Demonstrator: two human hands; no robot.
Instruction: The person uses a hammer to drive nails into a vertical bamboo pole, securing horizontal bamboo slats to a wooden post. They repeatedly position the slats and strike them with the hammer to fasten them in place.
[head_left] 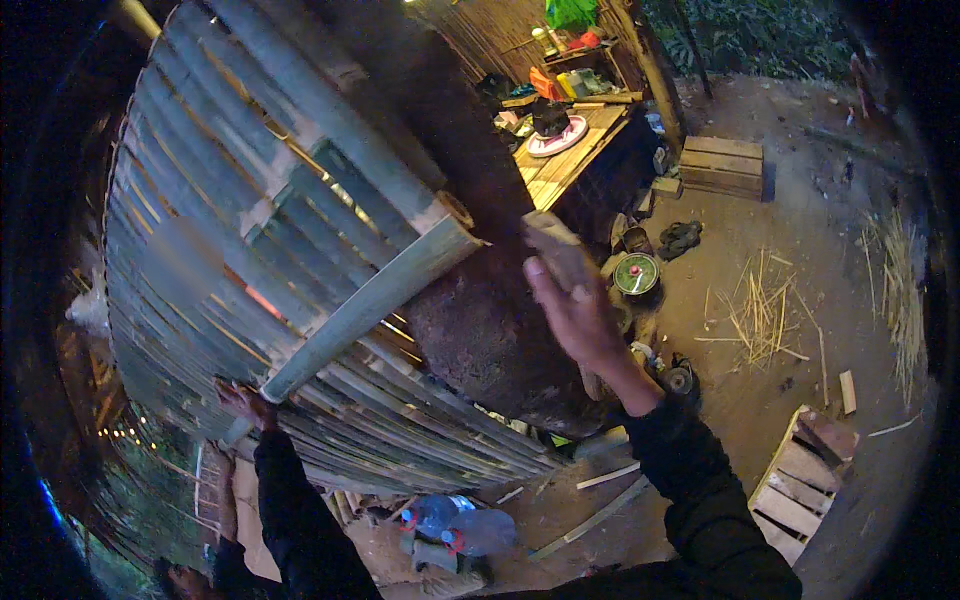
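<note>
A wall of weathered bamboo slats (330,240) fills the left of the view. A split bamboo strip (375,305) lies slantwise across it, its upper end near the wall's cut edge. My left hand (247,403) is closed around the strip's lower part, against the slats. To the right of the strip's upper end, my right hand (585,320) is raised and grips a rough piece of wood (558,245). The wood's broad end sticks up past my thumb, and a narrower part shows below the hand. My palm hides its middle.
Another person's arm (226,500) reaches up at the lower left. Large plastic bottles (480,532) stand below the wall. A wooden table (575,160), a lidded pot (636,273), a wooden crate (722,165), a slatted pallet (800,490) and scattered straw (760,310) lie to the right.
</note>
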